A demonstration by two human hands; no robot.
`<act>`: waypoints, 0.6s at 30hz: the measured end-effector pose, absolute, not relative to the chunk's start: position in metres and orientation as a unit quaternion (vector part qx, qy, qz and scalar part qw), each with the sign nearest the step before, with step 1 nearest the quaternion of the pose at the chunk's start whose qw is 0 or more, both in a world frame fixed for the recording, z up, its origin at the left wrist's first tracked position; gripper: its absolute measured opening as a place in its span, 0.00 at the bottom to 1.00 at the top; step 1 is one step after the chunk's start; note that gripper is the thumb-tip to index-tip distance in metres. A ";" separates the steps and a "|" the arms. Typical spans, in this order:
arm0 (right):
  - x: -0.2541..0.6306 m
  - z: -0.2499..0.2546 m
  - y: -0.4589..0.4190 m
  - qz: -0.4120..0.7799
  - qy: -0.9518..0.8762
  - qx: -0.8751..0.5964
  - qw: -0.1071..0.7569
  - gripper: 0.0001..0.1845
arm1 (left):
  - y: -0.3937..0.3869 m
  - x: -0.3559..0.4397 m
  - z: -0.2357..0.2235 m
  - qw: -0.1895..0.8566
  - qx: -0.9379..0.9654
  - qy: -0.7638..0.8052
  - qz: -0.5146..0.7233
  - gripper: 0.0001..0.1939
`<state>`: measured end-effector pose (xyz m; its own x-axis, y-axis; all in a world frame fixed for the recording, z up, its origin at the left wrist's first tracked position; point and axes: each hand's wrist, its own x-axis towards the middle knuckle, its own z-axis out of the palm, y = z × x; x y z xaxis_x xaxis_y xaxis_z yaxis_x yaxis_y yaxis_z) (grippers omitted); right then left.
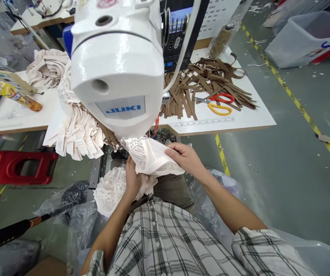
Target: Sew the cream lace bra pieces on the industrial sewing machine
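A white JUKI sewing machine head (119,73) fills the upper middle. Just below it lies a piece of white lace fabric (150,155). My right hand (186,159) pinches the fabric's right edge with closed fingers. My left hand (132,180) grips the fabric from beneath on the left, fingers curled into it. More white lace (110,191) hangs in my lap. Where the needle meets the fabric is hidden by the machine head.
A pile of cream fabric pieces (75,130) sits left of the machine. Brown strips (207,82) and red and yellow scissors (218,103) lie on the white table (239,120). A red stool (18,166) stands at left, clear plastic bags by my legs, a plastic bin (305,38) far right.
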<state>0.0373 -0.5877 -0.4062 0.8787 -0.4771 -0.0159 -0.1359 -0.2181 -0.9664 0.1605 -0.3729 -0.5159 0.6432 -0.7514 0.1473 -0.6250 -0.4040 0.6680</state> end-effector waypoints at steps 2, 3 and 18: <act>0.027 -0.401 -0.593 -0.149 0.208 -0.794 0.551 0.18 | -0.366 0.175 -0.508 0.370 0.844 -0.387 -0.033 0.28; 0.019 -0.400 -0.599 -0.147 0.221 -0.806 0.528 0.18 | -0.365 0.180 -0.504 0.373 0.847 -0.377 0.002 0.27; -0.015 -0.513 -0.631 -0.065 0.254 -0.921 0.289 0.34 | -0.286 0.168 -0.502 0.189 0.919 -0.341 -0.066 0.20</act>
<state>-0.0151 -0.6306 -0.5127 0.8627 -0.5050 -0.0262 -0.4296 -0.7046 -0.5648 0.1682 -0.2864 -0.5020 0.7593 -0.6507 0.0072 -0.6009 -0.6968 0.3916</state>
